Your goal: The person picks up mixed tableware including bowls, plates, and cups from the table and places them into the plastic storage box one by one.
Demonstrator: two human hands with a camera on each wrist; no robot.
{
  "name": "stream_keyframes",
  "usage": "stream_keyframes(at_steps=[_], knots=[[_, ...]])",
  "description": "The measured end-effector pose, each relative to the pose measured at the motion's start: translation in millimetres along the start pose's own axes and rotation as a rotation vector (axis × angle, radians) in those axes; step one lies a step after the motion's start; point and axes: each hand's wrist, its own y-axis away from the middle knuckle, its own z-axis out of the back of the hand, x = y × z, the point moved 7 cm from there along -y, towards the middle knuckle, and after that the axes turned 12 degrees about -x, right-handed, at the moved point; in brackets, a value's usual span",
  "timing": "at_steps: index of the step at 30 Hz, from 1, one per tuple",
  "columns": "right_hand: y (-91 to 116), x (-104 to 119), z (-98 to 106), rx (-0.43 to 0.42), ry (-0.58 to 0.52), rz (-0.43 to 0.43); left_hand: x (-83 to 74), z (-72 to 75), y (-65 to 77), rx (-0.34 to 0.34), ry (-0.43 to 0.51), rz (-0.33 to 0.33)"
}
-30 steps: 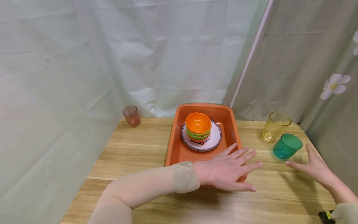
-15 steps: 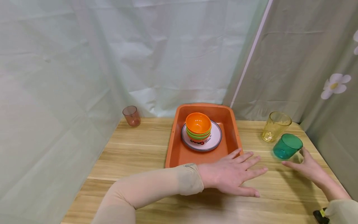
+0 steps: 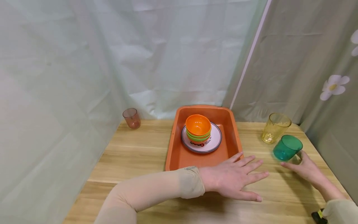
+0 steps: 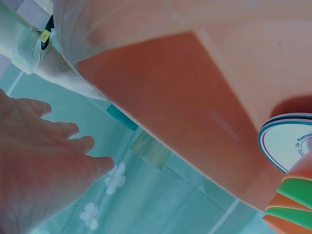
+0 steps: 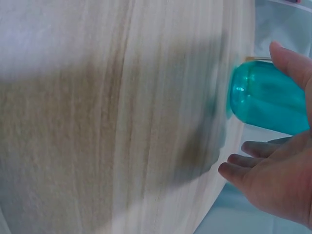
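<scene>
My right hand (image 3: pixel 306 166) is beside a green see-through cup (image 3: pixel 287 148) on the right of the table, thumb on the near side and fingers at its right. In the right wrist view the cup (image 5: pixel 268 97) stands between thumb and spread fingers, which are not curled round it. My left hand (image 3: pixel 233 177) hovers palm down with fingers spread over the near right corner of an orange tub (image 3: pixel 171 152), holding nothing. Inside the tub, a stack of orange and green bowls (image 3: pixel 198 127) sits on white plates (image 3: pixel 215 140).
A yellow see-through cup (image 3: pixel 275 127) stands just behind the green one. At the far left of the table is a small reddish cup (image 3: pixel 132 119). Pale curtains (image 3: pixel 167 56) close off the back and both sides of the wooden table (image 3: pixel 131 155).
My right hand has moved left and closer in to the green cup, its fingers now at the cup's side. The left hand has shifted slightly right and toward me, still spread.
</scene>
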Motion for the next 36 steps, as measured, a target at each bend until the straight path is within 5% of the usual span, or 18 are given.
stream_keyframes(at_steps=[17,36], knots=[[-7.6,0.1,-7.9,-0.033,-0.03,0.023,-1.7,0.9,0.7,-0.007,0.005,-0.013],[-16.2,-3.7,-12.1,-0.095,-0.054,-0.065,-5.0,-0.6,-0.7,-0.002,-0.005,-0.015]])
